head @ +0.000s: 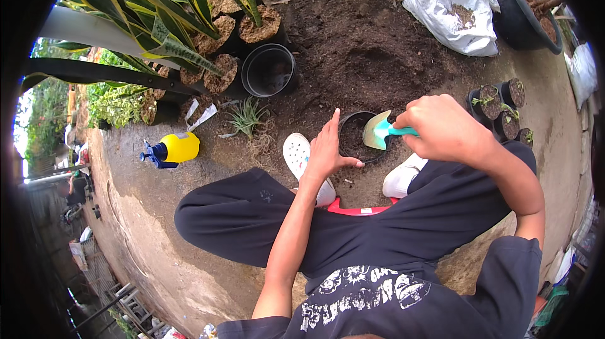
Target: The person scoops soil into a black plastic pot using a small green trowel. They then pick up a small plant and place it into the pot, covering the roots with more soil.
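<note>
Between my feet stands a small black plastic plant pot (347, 126) with dark soil (352, 143) inside. My left hand (328, 150) rests against the pot's left side, thumb and fingers spread along its rim. In my right hand (439, 128) is the turquoise handle of a garden trowel (377, 132). The trowel's soil-smeared blade is over the right part of the pot and hides some of its rim. Left of my shoe, a small plant with bare roots (248, 119) lies on the ground.
A heap of dark soil (359, 50) spreads beyond the pot. To the left are an empty black pot (269, 70), potted snake plants (260, 22) and a yellow spray bottle (182, 146). On the right are small potted seedlings (491, 102) and a white sack (453, 13).
</note>
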